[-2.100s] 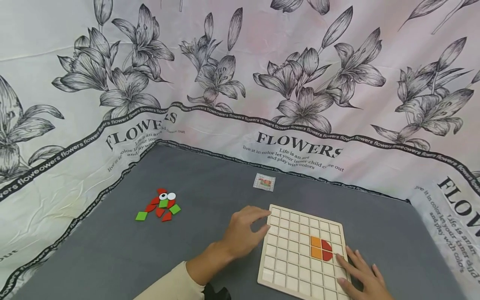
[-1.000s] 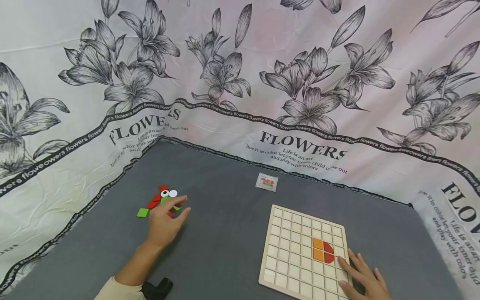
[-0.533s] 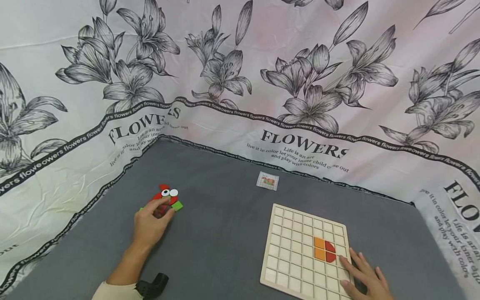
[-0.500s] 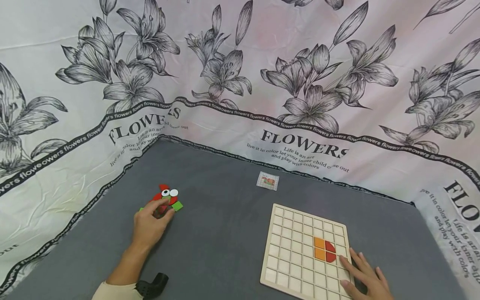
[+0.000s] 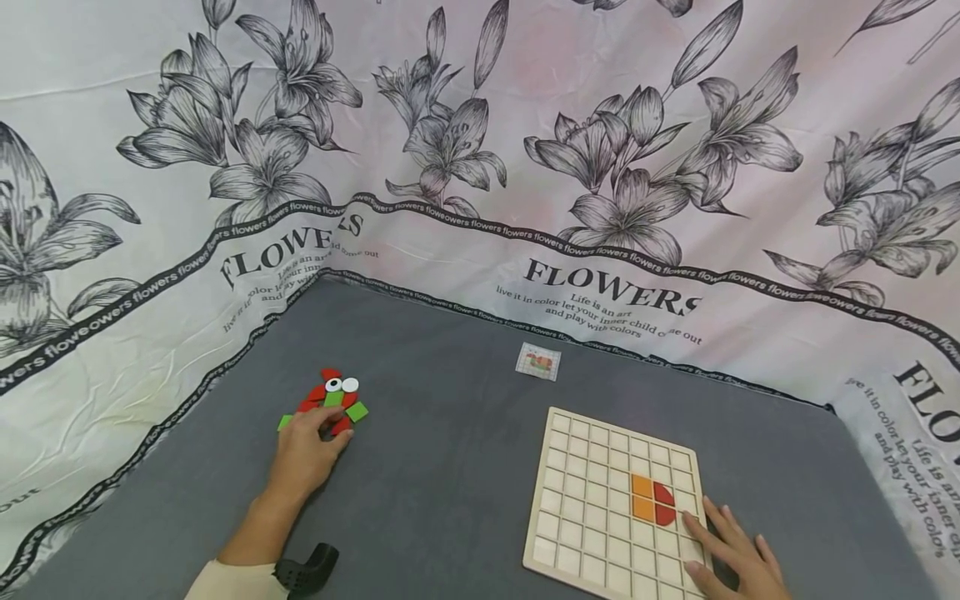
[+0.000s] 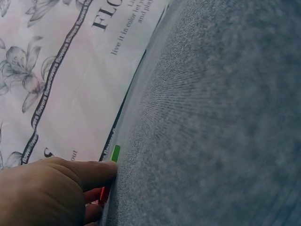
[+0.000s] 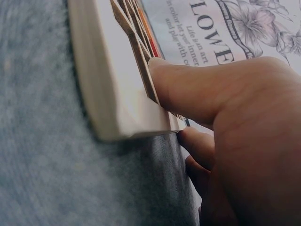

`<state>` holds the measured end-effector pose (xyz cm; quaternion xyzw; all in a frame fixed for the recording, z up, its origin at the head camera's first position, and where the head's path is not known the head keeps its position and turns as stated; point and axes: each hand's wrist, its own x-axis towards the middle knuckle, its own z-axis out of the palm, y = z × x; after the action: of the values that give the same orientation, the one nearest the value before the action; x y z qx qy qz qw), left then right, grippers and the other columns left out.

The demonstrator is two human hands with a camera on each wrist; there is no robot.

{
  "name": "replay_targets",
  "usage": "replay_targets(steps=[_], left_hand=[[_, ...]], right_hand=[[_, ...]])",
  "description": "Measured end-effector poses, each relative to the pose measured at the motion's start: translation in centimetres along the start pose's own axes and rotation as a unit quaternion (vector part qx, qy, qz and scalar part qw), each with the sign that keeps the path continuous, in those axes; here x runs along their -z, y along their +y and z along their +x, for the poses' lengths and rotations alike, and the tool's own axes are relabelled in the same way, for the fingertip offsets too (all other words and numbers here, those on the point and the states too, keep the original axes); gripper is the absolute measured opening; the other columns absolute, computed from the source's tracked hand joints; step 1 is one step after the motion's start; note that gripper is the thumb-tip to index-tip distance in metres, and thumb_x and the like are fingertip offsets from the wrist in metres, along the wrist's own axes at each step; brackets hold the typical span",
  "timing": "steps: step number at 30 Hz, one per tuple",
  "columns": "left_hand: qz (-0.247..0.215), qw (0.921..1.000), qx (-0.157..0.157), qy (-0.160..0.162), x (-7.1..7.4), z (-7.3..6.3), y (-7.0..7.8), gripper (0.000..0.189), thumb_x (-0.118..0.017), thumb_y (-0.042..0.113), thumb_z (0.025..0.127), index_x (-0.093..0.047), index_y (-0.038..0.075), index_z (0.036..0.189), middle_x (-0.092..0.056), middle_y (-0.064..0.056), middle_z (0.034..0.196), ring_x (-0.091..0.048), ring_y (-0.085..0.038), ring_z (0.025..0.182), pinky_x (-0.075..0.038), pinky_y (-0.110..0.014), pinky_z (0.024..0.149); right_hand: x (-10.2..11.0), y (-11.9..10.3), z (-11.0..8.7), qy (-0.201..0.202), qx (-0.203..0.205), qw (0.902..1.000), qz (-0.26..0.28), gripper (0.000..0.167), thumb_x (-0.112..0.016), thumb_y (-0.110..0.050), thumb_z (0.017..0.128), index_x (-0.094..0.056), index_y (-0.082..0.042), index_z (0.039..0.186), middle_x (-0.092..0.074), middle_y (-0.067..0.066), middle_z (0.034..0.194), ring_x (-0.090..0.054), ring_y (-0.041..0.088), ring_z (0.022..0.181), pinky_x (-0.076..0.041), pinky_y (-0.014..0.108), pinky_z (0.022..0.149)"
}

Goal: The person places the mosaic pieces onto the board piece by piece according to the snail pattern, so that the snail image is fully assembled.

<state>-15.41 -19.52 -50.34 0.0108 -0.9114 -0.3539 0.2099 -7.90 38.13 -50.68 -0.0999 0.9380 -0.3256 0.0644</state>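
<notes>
At the left of the table my left hand (image 5: 303, 450) reaches into a small group of flat pieces, its thumb and forefinger around a red rounded piece (image 5: 342, 426). Left wrist view: red shows between the thumb and the other fingers, and a green piece (image 6: 115, 153) stands out past the thumb. Green squares (image 5: 357, 412) and white eye discs (image 5: 350, 385) lie around it. My right hand (image 5: 738, 554) rests on the right edge of a wooden grid board (image 5: 585, 500), fingers fairly straight. Two orange squares (image 5: 642, 497) and two red quarter rounds (image 5: 664, 503) sit in its cells.
A small picture card (image 5: 538, 362) lies toward the back of the grey table (image 5: 442, 467). Flower-printed cloth (image 5: 450, 250) borders the table behind and on the left. A black device (image 5: 307, 571) is at my left wrist.
My left hand has gone from the board's left edge over to the pieces at the left, and its thumb and forefinger have closed around a red one. My right hand stays at the board.
</notes>
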Motion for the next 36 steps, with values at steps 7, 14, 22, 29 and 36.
replay_targets(steps=[7,14,22,29,36], left_hand=[[-0.001,0.9991,-0.035,0.024,-0.3,-0.1,-0.3,0.03,-0.082,0.0,0.073,-0.07,-0.002,0.101,-0.067,-0.012,0.089,-0.057,-0.028,0.083,-0.048,-0.047,0.074],[-0.022,0.9922,-0.099,0.072,-0.6,0.0,0.2,0.039,-0.084,-0.002,0.07,-0.07,-0.005,0.107,-0.067,-0.015,0.094,-0.064,-0.028,0.08,-0.051,-0.047,0.071],[-0.077,0.9592,-0.236,0.136,-0.8,0.3,3.1,0.043,-0.085,-0.005,0.063,-0.072,-0.002,0.104,-0.068,-0.009,0.094,-0.065,-0.021,0.077,-0.051,-0.033,0.064],[-0.127,0.9462,-0.279,0.103,-2.3,0.4,6.6,0.043,-0.084,-0.005,0.065,-0.071,-0.001,0.105,-0.068,-0.006,0.095,-0.065,-0.017,0.078,-0.052,-0.03,0.068],[-0.169,0.9391,-0.293,0.061,-5.2,0.1,9.4,0.041,-0.084,-0.003,0.068,-0.071,0.0,0.106,-0.067,-0.005,0.095,-0.064,-0.016,0.08,-0.053,-0.032,0.068]], right_hand=[[0.2,-0.2,0.0,-0.008,-0.007,0.9999,-0.003,0.05,-0.053,-0.028,0.1,-0.043,-0.015,0.147,0.0,-0.052,0.131,0.012,-0.031,0.113,0.01,0.075,0.094],[0.4,-0.4,-0.1,-0.016,-0.019,0.9997,0.006,0.051,-0.052,-0.029,0.1,-0.042,-0.009,0.147,0.001,-0.048,0.133,0.014,0.024,0.142,0.013,0.074,0.094],[0.1,-0.6,-0.2,0.003,0.01,0.9999,-0.005,0.05,-0.053,-0.027,0.1,-0.043,-0.011,0.146,0.0,-0.044,0.137,0.014,-0.019,0.125,0.012,0.075,0.094],[0.0,-0.7,-0.2,0.018,0.021,0.9996,-0.002,0.049,-0.054,-0.026,0.1,-0.044,-0.013,0.146,-0.002,-0.044,0.138,0.009,0.015,0.142,0.011,0.074,0.094],[0.4,-1.0,-0.1,0.006,0.002,1.0,-0.001,0.051,-0.055,-0.028,0.099,-0.045,-0.007,0.144,-0.008,-0.001,0.156,-0.009,0.059,0.133,0.011,0.074,0.094]])
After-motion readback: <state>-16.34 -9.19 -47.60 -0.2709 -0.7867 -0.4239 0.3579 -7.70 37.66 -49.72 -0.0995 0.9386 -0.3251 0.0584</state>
